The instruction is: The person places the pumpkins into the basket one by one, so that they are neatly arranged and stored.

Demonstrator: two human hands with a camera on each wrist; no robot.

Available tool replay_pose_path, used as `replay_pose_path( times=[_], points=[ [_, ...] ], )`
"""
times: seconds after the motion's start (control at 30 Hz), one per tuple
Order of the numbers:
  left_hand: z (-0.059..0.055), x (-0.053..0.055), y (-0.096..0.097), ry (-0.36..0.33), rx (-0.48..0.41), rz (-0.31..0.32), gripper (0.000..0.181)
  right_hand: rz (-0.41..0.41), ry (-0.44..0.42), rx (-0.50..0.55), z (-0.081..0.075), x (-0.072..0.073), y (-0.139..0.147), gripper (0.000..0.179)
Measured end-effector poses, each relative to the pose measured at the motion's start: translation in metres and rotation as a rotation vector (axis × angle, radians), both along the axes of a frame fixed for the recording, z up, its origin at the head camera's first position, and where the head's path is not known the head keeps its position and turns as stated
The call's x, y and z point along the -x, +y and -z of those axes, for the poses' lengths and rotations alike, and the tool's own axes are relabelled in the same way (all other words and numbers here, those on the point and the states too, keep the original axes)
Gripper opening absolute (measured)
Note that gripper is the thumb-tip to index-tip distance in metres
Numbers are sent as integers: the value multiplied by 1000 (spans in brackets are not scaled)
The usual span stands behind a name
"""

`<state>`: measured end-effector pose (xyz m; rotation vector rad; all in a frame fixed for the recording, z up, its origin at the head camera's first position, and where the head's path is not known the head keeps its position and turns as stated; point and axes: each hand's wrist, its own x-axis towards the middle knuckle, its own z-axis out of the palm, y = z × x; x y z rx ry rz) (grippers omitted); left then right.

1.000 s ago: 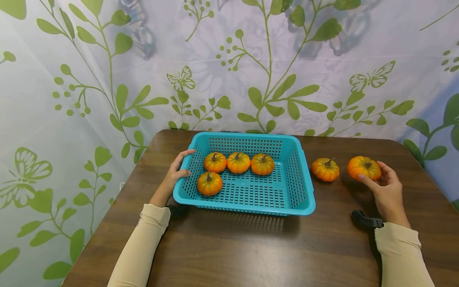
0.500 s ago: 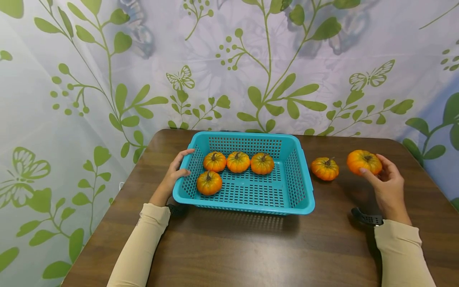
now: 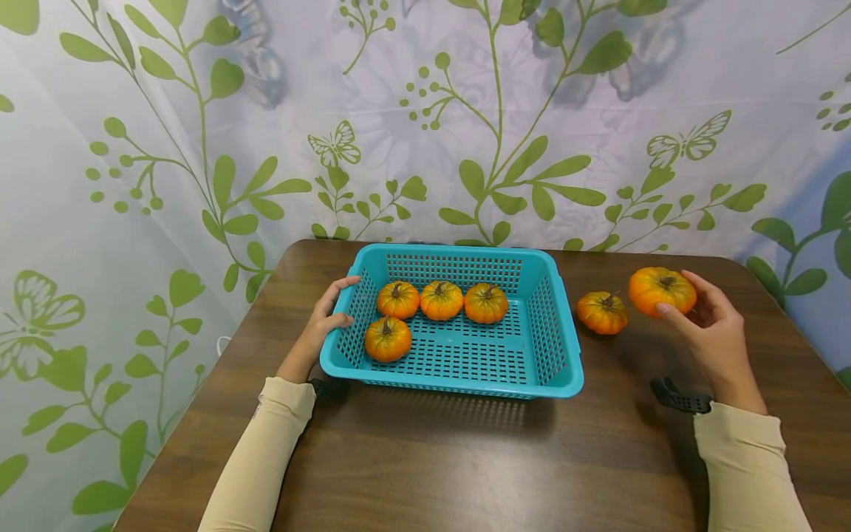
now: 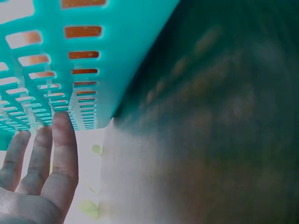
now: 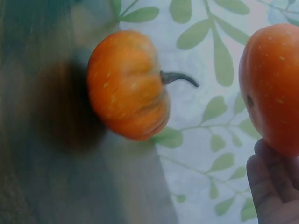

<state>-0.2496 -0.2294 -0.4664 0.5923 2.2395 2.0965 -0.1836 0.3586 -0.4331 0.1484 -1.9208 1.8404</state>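
Note:
A turquoise plastic basket (image 3: 452, 384) with slotted walls stands on the table. My left hand (image 3: 326, 314) holds its left rim, thumb and a finger over the edge; in the left wrist view several fingers (image 4: 63, 149) lie against the outer wall. Inside are several small orange pumpkins, three in a back row and one pumpkin (image 3: 388, 340) nearer the front left. To the right, my right hand (image 3: 718, 325) holds another pumpkin (image 3: 662, 290) above the table between thumb and fingers. A loose pumpkin (image 3: 601, 312) with a curved stem sits between the basket and that hand.
The brown wooden table (image 3: 425, 458) runs back to a leaf-and-butterfly patterned cloth (image 3: 412, 133). Black straps sit at both wrists. A thin white loop (image 3: 223, 344) shows by the table's left edge.
My right hand has raised the held pumpkin slightly and moved it left, nearer the loose one. My left hand and the basket have stayed put.

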Motion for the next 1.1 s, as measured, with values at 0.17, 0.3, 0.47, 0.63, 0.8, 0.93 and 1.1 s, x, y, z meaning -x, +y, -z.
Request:
replay_pose_path(
  times=[0.17, 0.3, 0.47, 0.63, 0.8, 0.93, 1.1],
  points=[
    [-1, -1, 0, 0, 12, -1, 77, -38, 16, -95, -9, 0, -5, 64],
    [-1, -1, 0, 6, 13, -1, 76, -66, 16, -166, -17, -2, -11, 66],
    [0, 0, 0, 30, 16, -6, 77, -99, 16, -270, -25, -4, -18, 68],
    [0, 0, 0, 41, 13, 1, 77, -102, 13, -413, -32, -6, -27, 72],
    [0, 1, 0, 46, 12, 4, 77, -153, 12, -469, -38, -7, -36, 75],
    [0, 1, 1, 42, 15, 3, 78, -190, 31, -504, -42, -8, -43, 76],
    [-1, -2, 0, 19, 14, 6, 77, -213, 50, -567, -45, -10, -52, 73]
  ],
)
